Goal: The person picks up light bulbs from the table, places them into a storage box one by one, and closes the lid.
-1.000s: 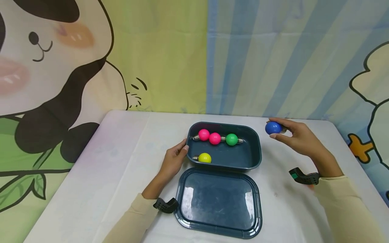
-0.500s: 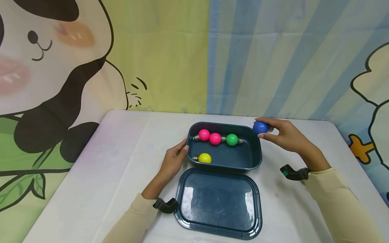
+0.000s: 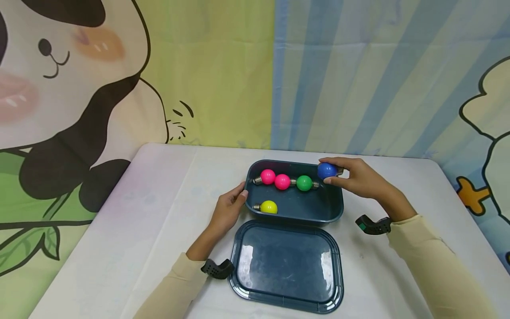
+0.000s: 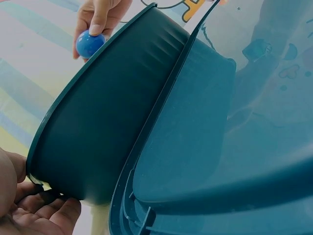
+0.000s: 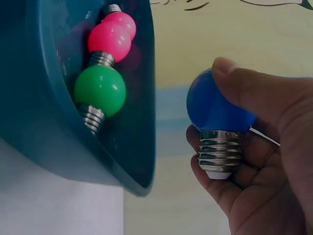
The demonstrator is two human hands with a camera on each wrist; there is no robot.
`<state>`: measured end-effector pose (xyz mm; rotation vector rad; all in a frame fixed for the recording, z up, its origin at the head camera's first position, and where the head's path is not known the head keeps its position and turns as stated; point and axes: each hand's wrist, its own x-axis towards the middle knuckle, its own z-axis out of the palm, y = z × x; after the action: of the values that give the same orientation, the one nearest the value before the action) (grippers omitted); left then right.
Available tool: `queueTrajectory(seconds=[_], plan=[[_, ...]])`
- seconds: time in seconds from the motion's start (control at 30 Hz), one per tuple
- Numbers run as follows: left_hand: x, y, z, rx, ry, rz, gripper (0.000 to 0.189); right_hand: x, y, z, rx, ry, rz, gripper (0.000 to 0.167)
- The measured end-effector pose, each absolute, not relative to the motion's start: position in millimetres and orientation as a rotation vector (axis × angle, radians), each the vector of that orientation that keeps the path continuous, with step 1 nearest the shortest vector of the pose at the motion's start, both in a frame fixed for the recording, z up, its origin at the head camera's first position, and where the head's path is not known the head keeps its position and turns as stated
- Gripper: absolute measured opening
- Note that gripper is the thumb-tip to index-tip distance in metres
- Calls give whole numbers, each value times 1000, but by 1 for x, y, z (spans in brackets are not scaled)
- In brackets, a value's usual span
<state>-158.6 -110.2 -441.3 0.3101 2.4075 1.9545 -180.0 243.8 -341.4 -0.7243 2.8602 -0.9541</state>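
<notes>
My right hand (image 3: 360,178) pinches a blue light bulb (image 3: 326,171) between thumb and fingers, over the back right part of a dark teal plastic box (image 3: 318,212). In the right wrist view, the metal screw base of the blue bulb (image 5: 212,105) points down. My left hand (image 3: 226,208) grips the box's left side, thumb at the rim. Fingers of the left hand (image 4: 44,208) show under the box wall in the left wrist view. Inside the box, two pink bulbs (image 3: 282,182) and a green bulb (image 3: 304,183) lie in a row at the back. A yellow bulb (image 3: 268,207) lies near the front wall.
A dark teal lid (image 3: 287,266) lies on the white table (image 3: 171,212) right in front of the box. Behind the table hangs a printed curtain (image 3: 223,79) with a panda. Both wrists wear black straps.
My right hand has carried the blue bulb leftward, from beside the box to over its back right part. The left hand and the box have stayed in place.
</notes>
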Motion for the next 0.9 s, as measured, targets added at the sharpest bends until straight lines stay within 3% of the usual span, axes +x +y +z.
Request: queueTrajectory(seconds=[0.57, 0.9], plan=[[-159, -110, -441, 321, 2417, 1963, 45, -196, 216, -346, -834, 2716, -937, 51], [-142, -107, -405, 337, 2434, 1911, 42, -203, 204, -346, -839, 2688, -898, 52]])
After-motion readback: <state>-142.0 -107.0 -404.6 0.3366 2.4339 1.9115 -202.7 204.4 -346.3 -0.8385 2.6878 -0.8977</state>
